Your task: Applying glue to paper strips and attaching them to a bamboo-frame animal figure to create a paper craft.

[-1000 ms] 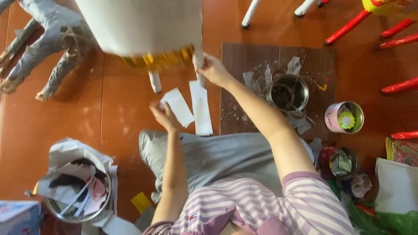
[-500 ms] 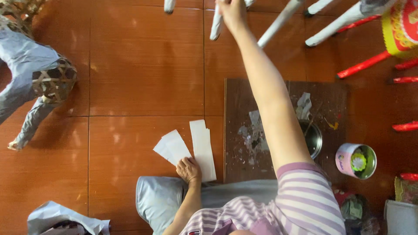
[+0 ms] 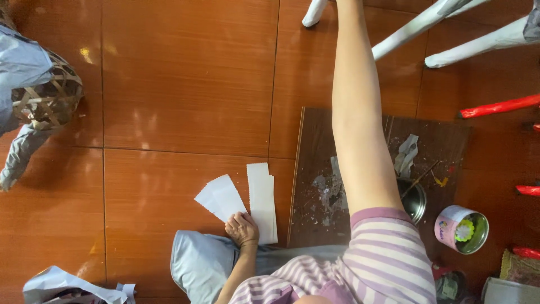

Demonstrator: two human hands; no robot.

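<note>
My left hand point(image 3: 242, 228) rests low in the middle of the head view, fingers curled on the near end of a small fan of white paper strips point(image 3: 220, 197) lying on the orange tiled floor. A longer stack of white strips point(image 3: 262, 197) lies just to their right. My right arm stretches up across a dark paste-smeared wooden board point(image 3: 315, 169) and leaves the picture at the top, so that hand is hidden. White paper-covered legs point(image 3: 416, 28) of a figure stand near where the arm goes out.
A metal bowl point(image 3: 417, 201) and a pink tin point(image 3: 461, 228) sit at the board's right. Red sticks point(image 3: 498, 106) lie far right. A woven bamboo figure partly wrapped in paper point(image 3: 48, 98) stands at left. A grey cushion point(image 3: 197, 264) and crumpled paper point(image 3: 56, 281) lie below.
The view has swung downward. My left hand lowered a strip to the floor and now stays on it. My right hand reached further up and went out of frame.
</note>
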